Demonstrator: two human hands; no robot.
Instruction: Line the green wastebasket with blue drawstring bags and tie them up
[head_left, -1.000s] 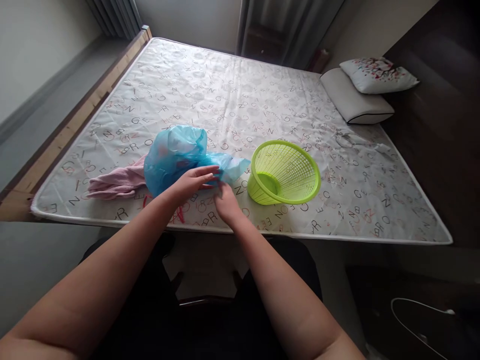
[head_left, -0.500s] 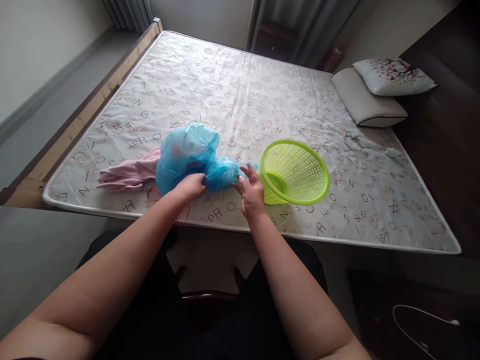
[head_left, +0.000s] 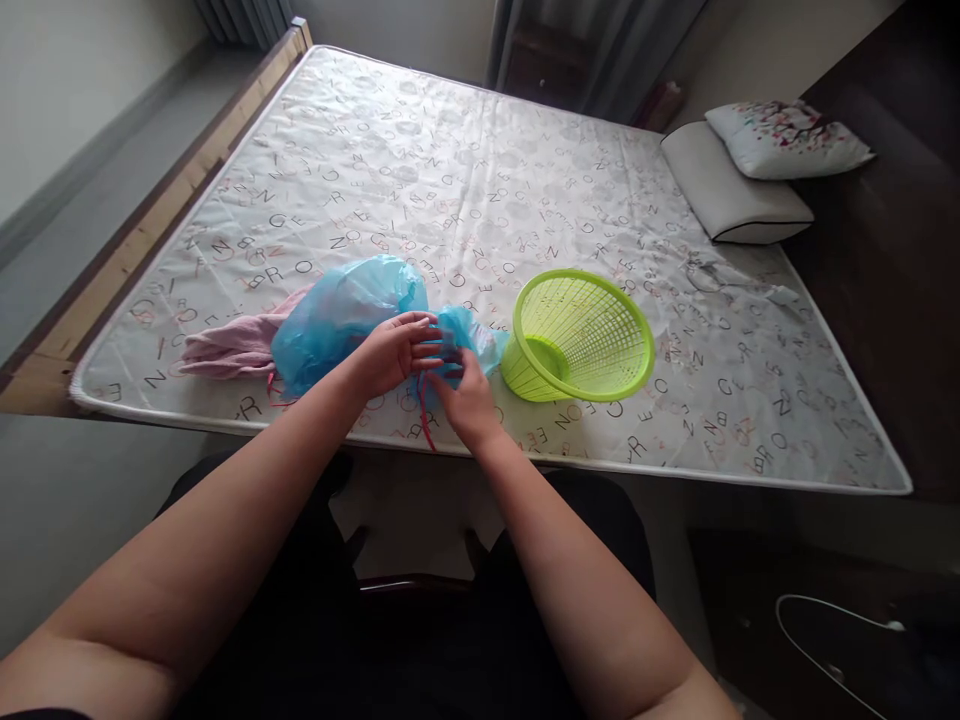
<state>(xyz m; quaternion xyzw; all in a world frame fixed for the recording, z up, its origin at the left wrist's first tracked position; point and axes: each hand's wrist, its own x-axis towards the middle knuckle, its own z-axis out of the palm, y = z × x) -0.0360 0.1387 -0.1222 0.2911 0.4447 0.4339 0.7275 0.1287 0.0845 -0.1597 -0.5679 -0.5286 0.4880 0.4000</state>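
Observation:
A blue translucent plastic bag (head_left: 341, 315), bulging with contents I cannot make out, lies on its side at the mattress's near edge, its gathered neck pointing right. My left hand (head_left: 394, 355) is at the neck, fingers stretched out and slightly apart. Facing it, my right hand (head_left: 469, 400) curls its thumb and fingers about the gathered neck. A red string (head_left: 426, 420) hangs down between the hands; its upper part is hidden. Partly behind the bag, a folded pink cloth (head_left: 232, 345) sticks out to the left. Right of the bag's loose end stands a green plastic basket (head_left: 540, 380), tilted.
The letter-printed mattress (head_left: 465, 200) sits in a wooden bed frame (head_left: 161, 215). A white pillow (head_left: 739, 190) and a flower-printed cushion (head_left: 787, 140) lie at the far right. A white cable (head_left: 810, 600) runs at lower right. A dark chair (head_left: 412, 582) is below me.
My left hand has let go of the bag's side and moved right to its neck, fingers extended. My right hand has shifted left and down, closing in on the neck. The bag lies flatter.

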